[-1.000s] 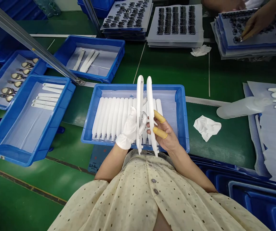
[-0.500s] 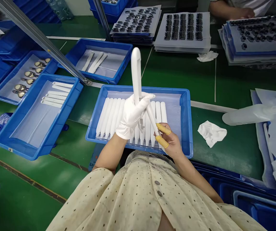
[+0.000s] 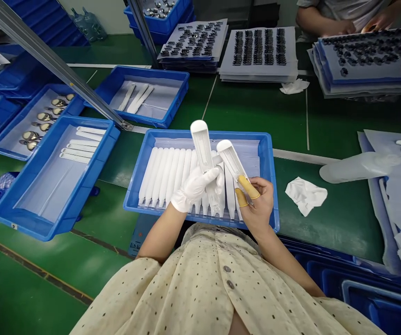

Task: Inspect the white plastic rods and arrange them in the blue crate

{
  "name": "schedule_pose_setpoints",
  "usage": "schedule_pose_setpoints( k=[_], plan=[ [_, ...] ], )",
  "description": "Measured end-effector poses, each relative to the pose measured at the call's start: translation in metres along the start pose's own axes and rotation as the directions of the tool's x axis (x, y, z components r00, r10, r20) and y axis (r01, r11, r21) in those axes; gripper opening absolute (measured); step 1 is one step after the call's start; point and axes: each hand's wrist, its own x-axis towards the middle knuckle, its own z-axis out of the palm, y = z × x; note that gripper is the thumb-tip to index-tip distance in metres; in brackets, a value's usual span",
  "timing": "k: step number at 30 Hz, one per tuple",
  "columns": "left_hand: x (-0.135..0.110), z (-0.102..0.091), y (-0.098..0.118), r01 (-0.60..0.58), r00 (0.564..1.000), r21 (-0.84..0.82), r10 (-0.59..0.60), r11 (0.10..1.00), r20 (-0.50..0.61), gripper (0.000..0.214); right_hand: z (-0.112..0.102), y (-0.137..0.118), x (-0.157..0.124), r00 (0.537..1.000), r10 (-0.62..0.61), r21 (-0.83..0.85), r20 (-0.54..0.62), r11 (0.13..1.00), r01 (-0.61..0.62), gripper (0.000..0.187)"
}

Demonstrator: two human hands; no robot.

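Observation:
My left hand (image 3: 193, 187), in a white glove, is closed round a long white plastic handle piece (image 3: 202, 144) that stands upright with its ribbed inner side facing me. My right hand (image 3: 257, 204), with yellow finger cots on two fingers, pinches a second white handle piece (image 3: 230, 159) that leans toward the first. Both hands hover over the near part of a blue tray (image 3: 266, 153) holding a row of several white handle pieces (image 3: 165, 173) laid side by side.
A blue tray (image 3: 18, 218) with a few flat white strips sits at left, with another tray (image 3: 175, 100) behind and a tray of metal spoon heads (image 3: 34, 122) far left. Crumpled white cloth (image 3: 305, 195) lies at right. Another person's hands (image 3: 347, 25) work on stacked sheets of small dark parts (image 3: 258, 46).
The two white pieces were held upright side by side, then crossed at my left hand. Now they are apart again, turned so their ribbed insides face me, the right one leaning left.

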Motion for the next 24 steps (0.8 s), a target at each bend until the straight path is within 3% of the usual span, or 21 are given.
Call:
schedule_pose_setpoints(
  k=[4, 7, 10, 12, 15, 17, 18, 22, 24],
  plan=[
    [-0.001, 0.006, -0.010, 0.028, 1.000, -0.082, -0.028, 0.996, 0.004, 0.051, 0.000, 0.001, -0.002, 1.000, -0.006, 0.007, -0.001, 1.000, 0.006, 0.037],
    [0.001, 0.006, -0.012, 0.024, 1.000, -0.094, -0.025, 0.995, -0.008, 0.066, -0.004, 0.010, -0.004, 0.981, 0.136, 0.160, 0.138, 0.974, -0.157, 0.043],
    [0.004, 0.000, -0.014, 0.013, 0.989, -0.120, -0.030, 0.993, -0.145, 0.063, -0.009, 0.035, 0.000, 0.858, 0.374, 0.275, 0.354, 0.835, -0.477, 0.063],
    [0.007, -0.008, -0.017, 0.035, 0.954, -0.201, -0.092, 0.979, -0.285, 0.057, -0.012, 0.060, 0.004, 0.762, 0.505, 0.157, 0.405, 0.783, -0.602, 0.068],
    [0.011, -0.020, -0.024, 0.068, 0.883, -0.358, -0.223, 0.931, -0.412, 0.040, -0.011, 0.094, 0.008, 0.637, 0.654, -0.135, 0.408, 0.733, -0.666, 0.064],
    [0.012, -0.026, -0.030, 0.076, 0.839, -0.419, -0.285, 0.905, -0.464, 0.026, -0.006, 0.109, 0.006, 0.556, 0.717, -0.242, 0.420, 0.679, -0.693, 0.065],
    [0.011, -0.028, -0.032, 0.081, 0.819, -0.430, -0.306, 0.899, -0.485, 0.020, -0.003, 0.113, 0.005, 0.537, 0.724, -0.268, 0.432, 0.672, -0.690, 0.066],
    [0.010, -0.033, -0.043, 0.146, 0.793, -0.384, -0.340, 0.912, -0.506, 0.005, 0.009, 0.116, -0.002, 0.580, 0.661, -0.361, 0.476, 0.748, -0.556, 0.072],
    [0.011, -0.031, -0.051, 0.167, 0.804, -0.360, -0.338, 0.918, -0.490, 0.015, 0.011, 0.112, -0.003, 0.577, 0.661, -0.445, 0.480, 0.750, -0.489, 0.072]
  ],
)
